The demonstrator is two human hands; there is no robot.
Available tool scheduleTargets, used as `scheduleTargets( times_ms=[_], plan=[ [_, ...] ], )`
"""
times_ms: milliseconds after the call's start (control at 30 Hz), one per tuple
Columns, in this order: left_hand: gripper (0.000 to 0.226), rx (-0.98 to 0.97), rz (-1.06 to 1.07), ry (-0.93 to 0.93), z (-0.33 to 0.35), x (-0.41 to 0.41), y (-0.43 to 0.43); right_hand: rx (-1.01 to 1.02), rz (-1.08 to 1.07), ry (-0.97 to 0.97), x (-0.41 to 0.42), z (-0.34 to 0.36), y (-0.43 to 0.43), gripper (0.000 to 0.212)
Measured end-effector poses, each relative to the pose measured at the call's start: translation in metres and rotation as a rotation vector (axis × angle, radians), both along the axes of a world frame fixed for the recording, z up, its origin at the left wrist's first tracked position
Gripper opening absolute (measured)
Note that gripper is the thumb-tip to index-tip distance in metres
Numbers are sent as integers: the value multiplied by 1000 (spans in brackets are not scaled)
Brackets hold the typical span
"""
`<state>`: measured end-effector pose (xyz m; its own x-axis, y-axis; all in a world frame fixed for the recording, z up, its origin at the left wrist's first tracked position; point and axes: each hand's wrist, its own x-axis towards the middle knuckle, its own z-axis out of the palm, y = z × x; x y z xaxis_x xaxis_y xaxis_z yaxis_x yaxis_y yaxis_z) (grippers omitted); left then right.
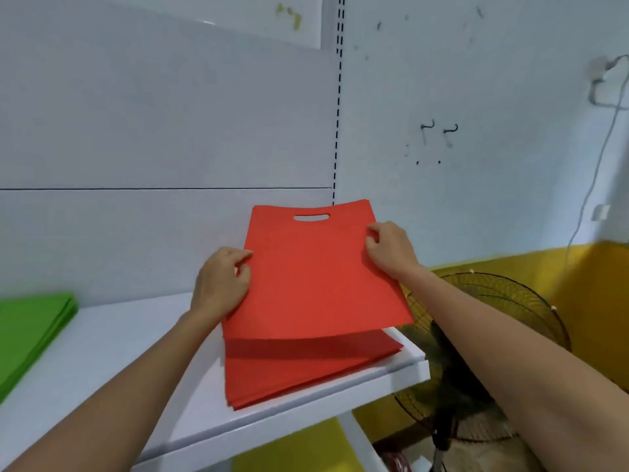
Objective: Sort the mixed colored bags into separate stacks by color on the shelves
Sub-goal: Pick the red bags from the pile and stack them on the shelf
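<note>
At the centre of the frame, the left hand [221,281] pinches the left edge of 1 red bag [316,277] and the right hand [391,248] pinches its right edge. The bag's near edge is lifted off the red stack [306,373] below, and its handle cutout points toward the back panel [163,131]. The stack lies at the right end of the white shelf [119,352], its corner close to the shelf's right edge, with a fan [493,335] beyond at lower right; a wide bare stretch of shelf separates it from the green stack [30,332] at the frame's left edge.
</note>
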<state>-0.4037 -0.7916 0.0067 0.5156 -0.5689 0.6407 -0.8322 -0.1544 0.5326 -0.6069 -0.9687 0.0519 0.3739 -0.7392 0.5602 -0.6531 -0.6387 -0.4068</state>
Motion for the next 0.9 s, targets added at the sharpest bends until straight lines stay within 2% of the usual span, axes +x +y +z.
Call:
scheduleTargets(
  times_ms=[167, 300, 467, 600, 667, 767, 900],
  plan=[
    [33, 20, 188, 42, -13, -11, 17, -5, 197, 77, 27, -12, -21, 29],
    [33, 172, 351, 39, -26, -28, 22, 1, 212, 188, 30, -37, -25, 28],
    [26, 383, 494, 134, -47, -41, 26, 182, 298, 442, 36, -91, -26, 30],
    [28, 435, 411, 225, -58, -40, 28, 250, 259, 423, 38, -98, -26, 36],
    [33, 451, 355, 237, -58, -40, 30, 233, 211, 442, 38, -95, -22, 36],
    [36, 457, 385, 178, -53, -33, 42, 141, 140, 417, 44, -84, -9, 34],
    [33, 404, 494, 128, -42, -3, 93, 79, 341, 285, 84, -60, 29, 38]
  ],
)
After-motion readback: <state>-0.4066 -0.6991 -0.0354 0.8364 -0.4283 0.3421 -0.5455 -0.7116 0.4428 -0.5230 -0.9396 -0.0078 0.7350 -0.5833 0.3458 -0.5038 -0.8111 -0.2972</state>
